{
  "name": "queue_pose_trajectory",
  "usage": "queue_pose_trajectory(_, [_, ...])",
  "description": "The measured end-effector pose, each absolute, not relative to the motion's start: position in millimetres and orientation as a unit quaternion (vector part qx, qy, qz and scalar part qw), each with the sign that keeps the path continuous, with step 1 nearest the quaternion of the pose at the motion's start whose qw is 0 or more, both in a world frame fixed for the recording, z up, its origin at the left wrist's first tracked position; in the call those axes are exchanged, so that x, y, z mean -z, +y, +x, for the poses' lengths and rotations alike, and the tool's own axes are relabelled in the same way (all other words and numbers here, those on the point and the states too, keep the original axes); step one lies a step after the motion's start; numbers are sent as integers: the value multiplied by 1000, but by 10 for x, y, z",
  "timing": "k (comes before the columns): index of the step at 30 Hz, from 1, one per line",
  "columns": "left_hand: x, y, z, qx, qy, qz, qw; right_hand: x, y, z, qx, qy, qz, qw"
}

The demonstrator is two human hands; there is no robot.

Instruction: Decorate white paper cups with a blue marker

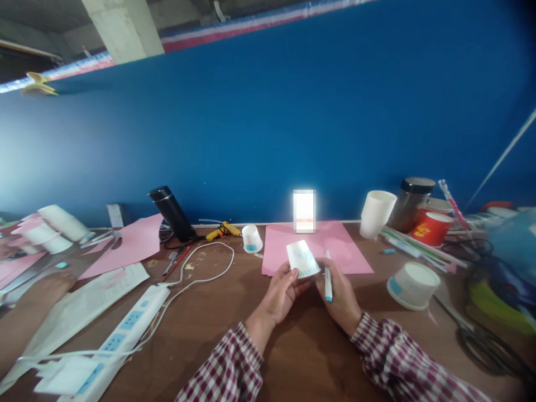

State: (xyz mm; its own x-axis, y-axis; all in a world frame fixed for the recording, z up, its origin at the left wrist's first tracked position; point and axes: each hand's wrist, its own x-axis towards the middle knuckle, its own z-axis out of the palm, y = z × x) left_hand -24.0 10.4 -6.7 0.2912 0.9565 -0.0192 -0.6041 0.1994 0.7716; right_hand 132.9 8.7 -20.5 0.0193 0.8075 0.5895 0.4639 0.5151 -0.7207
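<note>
My left hand grips a small white paper cup by its lower edge, with the thumb on its side. Light blue zigzag marks run over the cup's surface. Close to its right side, my right hand holds a white marker with a blue end pointing down toward me. The fingertips of my right hand are near the cup; whether they touch it I cannot tell. Both hands are above the brown table, in front of pink paper sheets.
Left are a power strip with white cables, a yellow glue gun, a black bottle and another person's arm. Right are stacked white cups, an upturned tub, a red cup and black scissors.
</note>
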Motion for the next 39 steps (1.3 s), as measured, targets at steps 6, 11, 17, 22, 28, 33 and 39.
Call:
queue_pose_trajectory(6, [74, 116, -234, -550, 272, 336, 715, 204, 79, 1317, -150, -682, -478, 532])
queue_pose_trajectory(11, [87, 128, -223, -590, 297, 334, 673, 201, 74, 1311, -149, -679, -486, 530])
queue_pose_trajectory(17, [133, 146, -213, -607, 309, 377, 627, 159, 30, 1310, -163, -692, -469, 524])
queue_pose_trajectory(22, [206, 147, -221, -602, 336, 406, 600, 147, 32, 1310, -174, -690, -472, 520])
queue_pose_trajectory(28, [148, 137, -230, -592, 347, 455, 567, 154, 33, 1309, -176, -691, -471, 519])
queue_pose_trajectory(33, [55, 113, -243, -564, 385, 517, 516, 163, 42, 1316, -188, -689, -472, 518])
queue_pose_trajectory(39, [96, 99, -225, -558, 361, 521, 536, 169, 49, 1322, -192, -684, -487, 509])
